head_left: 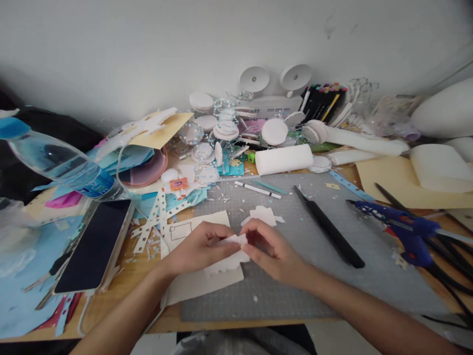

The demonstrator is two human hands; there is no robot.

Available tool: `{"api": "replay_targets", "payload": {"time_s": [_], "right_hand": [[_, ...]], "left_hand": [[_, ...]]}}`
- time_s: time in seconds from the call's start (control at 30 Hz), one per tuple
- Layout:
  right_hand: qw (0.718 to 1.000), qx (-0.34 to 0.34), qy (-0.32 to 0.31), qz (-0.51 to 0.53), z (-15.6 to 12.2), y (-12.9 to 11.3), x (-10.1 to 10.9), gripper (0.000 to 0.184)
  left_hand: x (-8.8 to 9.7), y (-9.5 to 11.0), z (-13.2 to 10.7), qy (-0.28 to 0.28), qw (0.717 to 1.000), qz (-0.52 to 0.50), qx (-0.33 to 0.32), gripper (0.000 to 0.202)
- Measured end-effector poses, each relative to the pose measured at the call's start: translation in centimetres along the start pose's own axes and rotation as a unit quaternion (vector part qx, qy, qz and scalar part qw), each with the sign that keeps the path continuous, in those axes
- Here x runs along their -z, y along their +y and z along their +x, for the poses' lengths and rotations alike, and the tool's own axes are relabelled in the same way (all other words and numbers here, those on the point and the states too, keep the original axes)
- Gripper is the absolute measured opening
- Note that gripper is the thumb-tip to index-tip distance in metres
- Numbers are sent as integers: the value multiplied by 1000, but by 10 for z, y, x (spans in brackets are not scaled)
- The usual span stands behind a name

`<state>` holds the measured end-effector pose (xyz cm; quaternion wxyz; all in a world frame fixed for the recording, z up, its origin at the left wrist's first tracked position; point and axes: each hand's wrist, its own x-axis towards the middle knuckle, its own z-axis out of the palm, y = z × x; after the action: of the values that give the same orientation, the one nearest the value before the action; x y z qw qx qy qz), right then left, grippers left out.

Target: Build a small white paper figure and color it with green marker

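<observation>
Between my two hands is a small white piece with ragged edges [229, 260], paper or thin foam. My left hand [201, 249] pinches its left part with the thumb on top. The fingertips of my right hand [275, 252] close on its right end. Below the piece lies a cream paper sheet [199, 291] with a small rectangle drawn on it. Another ragged white piece [263, 215] rests on the grey cutting mat [295, 301], just beyond my right hand. A black-handled craft knife [328, 227] lies on the mat to the right.
A blue glue gun [414, 229] and black scissors [391, 197] lie at the right. On the left are a phone [94, 249] with a cable and a leaning water bottle [74, 162]. White rolls [284, 159], foam discs and paper strips crowd the back.
</observation>
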<state>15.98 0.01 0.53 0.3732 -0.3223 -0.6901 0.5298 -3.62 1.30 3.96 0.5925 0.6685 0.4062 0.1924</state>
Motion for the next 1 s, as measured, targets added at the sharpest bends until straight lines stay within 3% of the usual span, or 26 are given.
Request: {"api": "replay_targets", "payload": {"time_s": [0.3, 0.5, 0.73, 1.0], "right_hand": [[993, 97, 24, -60, 2, 2, 2, 7], [996, 72, 28, -31, 1, 2, 3, 4], [1000, -11, -8, 11, -1, -1, 3, 7], [996, 70, 13, -52, 1, 3, 3, 5]], "left_hand": [[3, -9, 1, 5, 997, -78, 20, 32], [0, -10, 2, -8, 998, -63, 11, 28], [-1, -6, 1, 8, 999, -47, 13, 27], [1, -9, 1, 15, 998, -60, 11, 26]]}}
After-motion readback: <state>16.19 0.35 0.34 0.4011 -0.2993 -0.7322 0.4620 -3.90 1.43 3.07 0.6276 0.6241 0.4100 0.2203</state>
